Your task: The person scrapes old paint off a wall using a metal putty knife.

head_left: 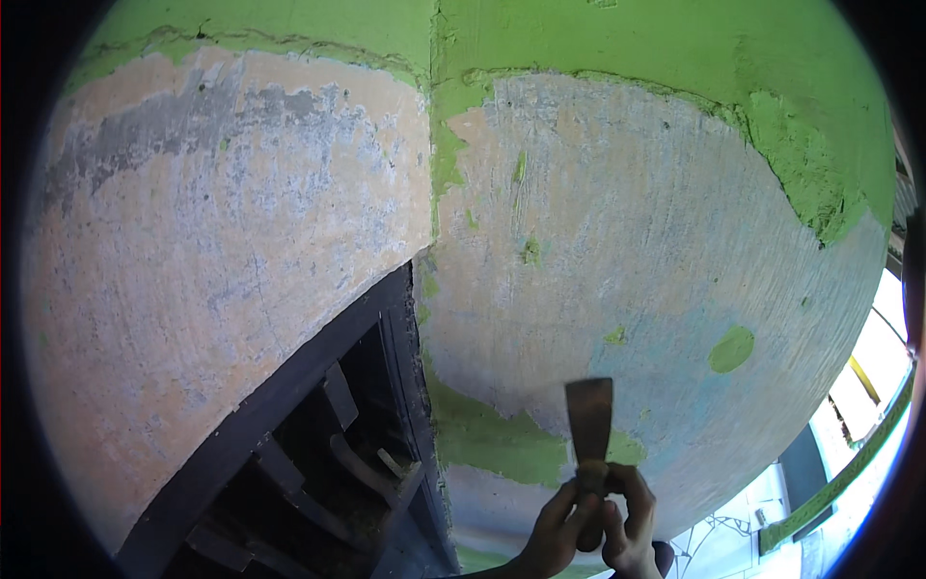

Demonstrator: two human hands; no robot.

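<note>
A paint scraper with a dark, rust-brown flared blade points upward in front of the wall at the lower middle right. Its short handle sits between my two hands. My left hand closes on the handle from the left, fingers bent against it. From the right, my right hand curls its fingers round the top of the handle just below the blade. Behind the blade is the wall, mostly bare pinkish-grey plaster with green paint patches. Whether the blade touches the wall I cannot tell.
Green paint covers the upper wall above a ragged edge. At lower left is a dark wooden frame with curved slats. A wall corner runs down the middle. On the right are a green rail and pale floor tiles.
</note>
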